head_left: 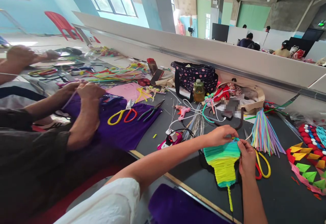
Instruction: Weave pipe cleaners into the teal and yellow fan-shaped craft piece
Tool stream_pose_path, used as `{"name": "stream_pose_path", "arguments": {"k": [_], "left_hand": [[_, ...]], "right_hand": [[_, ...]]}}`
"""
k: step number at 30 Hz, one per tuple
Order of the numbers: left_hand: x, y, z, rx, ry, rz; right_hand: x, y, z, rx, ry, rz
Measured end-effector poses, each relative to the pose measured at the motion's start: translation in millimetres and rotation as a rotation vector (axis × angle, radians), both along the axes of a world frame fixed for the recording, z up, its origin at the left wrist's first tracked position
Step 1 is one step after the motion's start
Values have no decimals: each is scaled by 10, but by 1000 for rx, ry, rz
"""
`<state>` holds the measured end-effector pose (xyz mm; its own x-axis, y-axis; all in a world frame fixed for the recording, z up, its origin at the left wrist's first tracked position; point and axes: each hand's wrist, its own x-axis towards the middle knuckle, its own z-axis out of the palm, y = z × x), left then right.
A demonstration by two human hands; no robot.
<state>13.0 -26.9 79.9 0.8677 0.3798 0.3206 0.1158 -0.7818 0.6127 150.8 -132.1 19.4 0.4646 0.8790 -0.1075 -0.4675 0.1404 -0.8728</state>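
Note:
My left hand (pixel 221 135) and my right hand (pixel 246 157) both pinch the top edge of a fan-shaped woven piece (pixel 223 163) made of teal, green and yellow strands, with a thin yellow stem hanging below it. It rests on the dark table (pixel 178 169). My left fingers close on its upper rim, and my right fingers grip its right corner. A bundle of pastel strands (pixel 265 134) lies just right of my hands, and yellow-handled scissors (pixel 263 164) lie under my right wrist.
A co-worker's hands (pixel 81 91) at the left work on purple cloth (pixel 122 122). Around lie scissors (pixel 122 115), pliers (pixel 151 110), a pink glue gun (pixel 182 111), a bottle (pixel 198 91), a dotted bag (pixel 195 75) and folded paper triangles (pixel 308 166). People sit beyond the partition.

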Motion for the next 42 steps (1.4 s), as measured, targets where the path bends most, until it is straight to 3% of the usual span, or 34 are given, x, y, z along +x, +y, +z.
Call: {"name": "stream_pose_path", "arguments": {"k": [4, 9, 12, 18, 21, 25, 27, 35, 39, 42], "left_hand": [[-25, -63, -7, 45, -28, 40], [26, -136, -75, -109, -107, 152], [58, -177, -104, -123, -120, 225], [48, -266, -57, 228, 1, 268], [48, -308, -36, 286, 21, 278], [86, -319, -70, 8, -70, 363], [113, -294, -99, -220, -119, 400], [156, -155, -101, -1115, -214, 354], [146, -57, -100, -1341, -112, 354], [152, 0, -130, -1447, -19, 286]], "right_hand": [[6, 4, -13, 4, -23, 4], [0, 1, -16, 9, -44, 7], [6, 5, -22, 10, -49, -26], [10, 1, -7, 7, -44, -61], [3, -5, 9, 5, -44, -69], [-4, -7, 13, 9, -37, -58], [-6, -8, 12, 5, -38, -50], [-33, -23, 50, -4, -74, -16], [-48, -31, 68, -7, -70, -16], [-48, -29, 74, -14, -58, -11]]}}
